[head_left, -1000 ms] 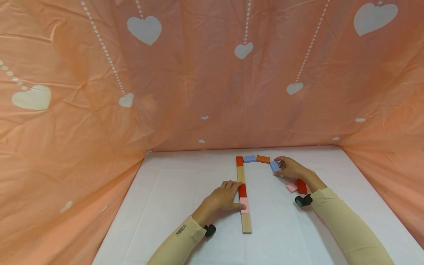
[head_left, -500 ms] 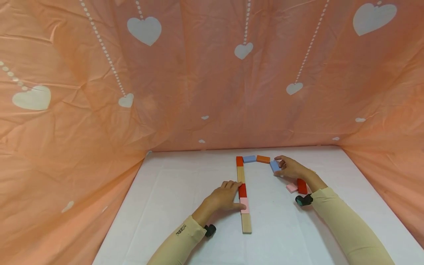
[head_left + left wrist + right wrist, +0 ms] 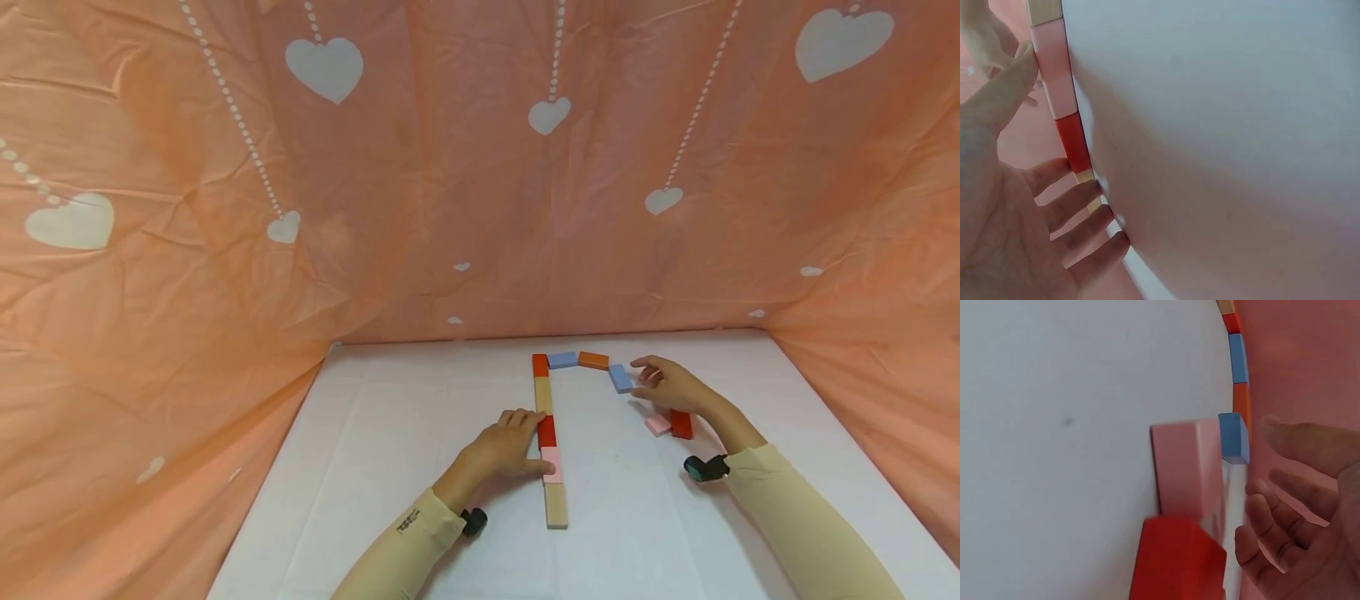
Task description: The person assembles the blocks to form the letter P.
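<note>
A column of flat wooden blocks runs front to back on the table. My left hand lies along its left side with fingers extended, the index fingertip at the middle red block and the thumb at the pink block. From the column's far red block, a blue block, an orange block and an angled blue block curve rightward. My right hand hovers just right of that angled block, apart from it, fingers loosely bent around nothing. In the right wrist view a gap shows beside the blue block.
A loose pink block and a red block lie below my right hand. Plain wood blocks belong to the column. An orange curtain with white hearts hangs behind and beside the white table.
My right hand has let go of the angled blue block and drawn back a little to the right. The block stays where it was. My left hand has not moved.
</note>
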A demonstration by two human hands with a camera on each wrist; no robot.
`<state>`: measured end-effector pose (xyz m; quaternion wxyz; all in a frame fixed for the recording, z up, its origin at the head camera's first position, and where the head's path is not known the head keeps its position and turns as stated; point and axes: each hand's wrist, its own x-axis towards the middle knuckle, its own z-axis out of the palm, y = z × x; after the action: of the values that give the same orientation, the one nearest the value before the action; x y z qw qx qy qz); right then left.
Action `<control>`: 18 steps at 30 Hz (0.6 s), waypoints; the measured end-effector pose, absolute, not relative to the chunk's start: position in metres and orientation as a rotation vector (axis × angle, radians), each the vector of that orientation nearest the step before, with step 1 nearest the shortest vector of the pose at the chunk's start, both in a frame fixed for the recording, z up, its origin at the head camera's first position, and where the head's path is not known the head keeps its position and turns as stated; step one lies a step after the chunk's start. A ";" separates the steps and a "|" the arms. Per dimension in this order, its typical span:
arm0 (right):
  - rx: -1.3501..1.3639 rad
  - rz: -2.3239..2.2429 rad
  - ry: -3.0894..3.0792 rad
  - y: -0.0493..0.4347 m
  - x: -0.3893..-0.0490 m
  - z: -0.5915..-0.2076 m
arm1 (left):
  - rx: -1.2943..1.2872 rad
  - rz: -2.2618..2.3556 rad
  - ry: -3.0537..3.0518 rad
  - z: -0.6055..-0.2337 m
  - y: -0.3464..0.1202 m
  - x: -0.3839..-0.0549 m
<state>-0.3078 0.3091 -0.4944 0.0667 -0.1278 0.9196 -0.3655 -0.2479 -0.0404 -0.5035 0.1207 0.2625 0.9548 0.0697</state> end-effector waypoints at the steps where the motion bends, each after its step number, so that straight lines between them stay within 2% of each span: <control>1: -0.389 -1.111 2.768 0.311 -0.304 -0.493 | 0.768 0.206 2.789 -0.504 -0.040 -0.248; 18: -0.546 -1.036 2.814 0.332 -0.254 -0.495 | 0.786 0.227 2.789 -0.506 -0.040 -0.250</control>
<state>-0.2536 0.3323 -0.4951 0.0469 -0.1790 0.9222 -0.3396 -0.2499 -0.0400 -0.5058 0.1175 0.2685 0.9529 0.0775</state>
